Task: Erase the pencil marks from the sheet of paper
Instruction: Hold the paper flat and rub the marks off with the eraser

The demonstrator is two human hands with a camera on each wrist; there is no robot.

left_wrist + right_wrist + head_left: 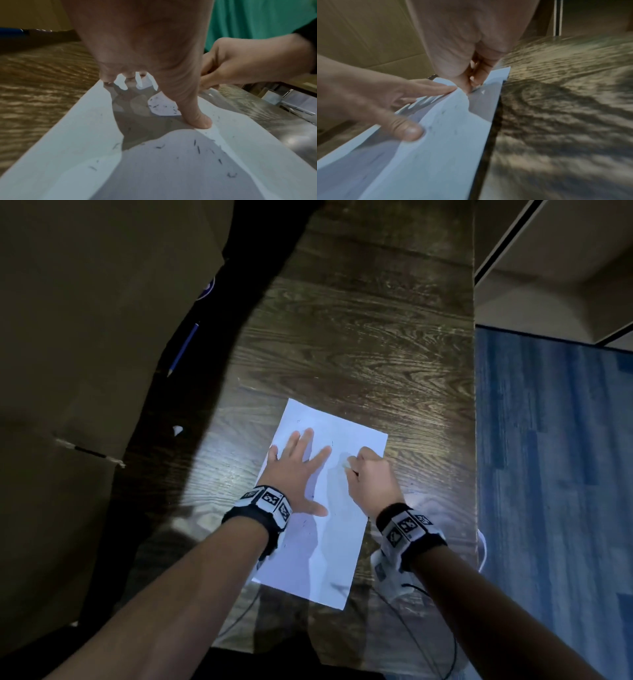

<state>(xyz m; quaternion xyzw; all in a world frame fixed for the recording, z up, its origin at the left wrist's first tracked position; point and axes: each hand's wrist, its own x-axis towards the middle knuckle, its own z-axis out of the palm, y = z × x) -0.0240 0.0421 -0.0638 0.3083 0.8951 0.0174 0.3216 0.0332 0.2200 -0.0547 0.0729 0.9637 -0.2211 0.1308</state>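
A white sheet of paper (337, 546) lies on the dark wooden table (359, 354). My left hand (301, 460) lies flat on its upper left part, fingers spread and straight, thumb (200, 121) pressed down. My right hand (352, 465) is beside it on the sheet's right side, fingers curled and pinching a small pale eraser (345, 463) against the paper. The eraser is mostly hidden by the fingers (476, 81). Dark eraser crumbs (199, 148) are scattered on the sheet near the thumb. A faint grey smudge shows by the eraser.
A blue pencil (183, 349) lies at the left on a dark strip beside a cardboard box (85, 337). A small white scrap (177, 430) is near it. The table's right edge (474, 440) drops to a blue floor. Thin cables run off the near edge.
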